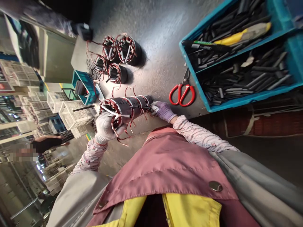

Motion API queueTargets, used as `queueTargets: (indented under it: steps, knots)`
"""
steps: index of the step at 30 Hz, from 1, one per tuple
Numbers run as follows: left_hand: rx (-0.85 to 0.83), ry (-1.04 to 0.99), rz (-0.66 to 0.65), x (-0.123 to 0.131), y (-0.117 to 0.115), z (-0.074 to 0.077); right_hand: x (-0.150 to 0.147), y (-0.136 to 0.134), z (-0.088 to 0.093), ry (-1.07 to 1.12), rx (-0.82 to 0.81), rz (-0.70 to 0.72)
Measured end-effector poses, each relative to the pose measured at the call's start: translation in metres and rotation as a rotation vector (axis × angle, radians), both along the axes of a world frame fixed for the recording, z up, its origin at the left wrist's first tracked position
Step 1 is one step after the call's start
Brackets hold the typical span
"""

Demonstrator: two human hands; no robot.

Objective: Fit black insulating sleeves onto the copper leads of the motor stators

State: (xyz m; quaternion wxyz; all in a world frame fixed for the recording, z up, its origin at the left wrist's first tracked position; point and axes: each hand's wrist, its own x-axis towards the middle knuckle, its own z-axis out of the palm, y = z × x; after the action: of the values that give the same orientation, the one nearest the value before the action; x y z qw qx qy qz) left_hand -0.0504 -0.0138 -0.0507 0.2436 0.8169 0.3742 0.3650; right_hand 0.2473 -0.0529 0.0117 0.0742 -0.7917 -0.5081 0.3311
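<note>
A dark cylindrical motor stator (129, 107) with copper-red windings and loose wire ends lies across the grey worktable (156, 37), held between both my hands. My left hand (106, 126), in a white glove, is wrapped around its near left end. My right hand (163, 111), in a purple glove, is pinched at its right end, on the wires there. Loose red wires hang below the stator.
Several more wound stators (118, 58) stand farther back on the table. Red-handled scissors (181, 94) lie right of my hand. A blue tray (239, 102) of black sleeves and a yellow-handled tool sits at right. White crates (73, 115) and another person (47, 143) are at left.
</note>
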Motion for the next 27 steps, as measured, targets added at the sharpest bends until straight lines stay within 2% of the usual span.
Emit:
queueTargets:
  steps: [2,4,7,11,13,16,18,21,24,25,27]
  knots:
    - [-0.026,0.024,0.004,-0.001,-0.002,0.001,0.003,-0.007,0.002,0.162,-0.035,-0.131]
    - [-0.036,0.040,0.014,-0.002,-0.002,0.002,0.006,-0.012,0.003,0.255,-0.025,-0.200]
    - [0.024,-0.021,0.001,-0.003,-0.003,0.005,0.005,-0.009,0.001,0.216,0.077,-0.144]
    - [0.101,-0.076,-0.011,-0.004,-0.004,0.004,0.004,-0.006,-0.005,0.251,0.034,-0.188]
    - [0.074,-0.052,-0.009,-0.005,-0.005,0.001,0.009,-0.014,-0.002,0.209,0.095,-0.172]
    - [0.070,-0.061,-0.010,-0.005,-0.005,-0.002,0.025,-0.034,0.008,0.048,0.305,-0.120]
    - [0.091,-0.095,-0.014,-0.004,-0.005,-0.002,0.034,-0.043,0.014,-0.044,0.357,-0.120]
    - [0.077,-0.112,-0.018,0.000,-0.005,0.001,0.039,-0.041,0.020,-0.237,0.266,-0.040]
    - [0.054,-0.124,-0.015,0.004,-0.005,0.002,0.031,-0.023,0.024,-0.466,0.173,0.075]
    - [0.045,-0.122,-0.014,0.005,-0.005,0.001,0.028,-0.017,0.025,-0.484,0.150,0.094]
    - [0.032,-0.101,-0.013,0.007,-0.004,-0.002,0.021,-0.004,0.026,-0.383,0.058,0.070]
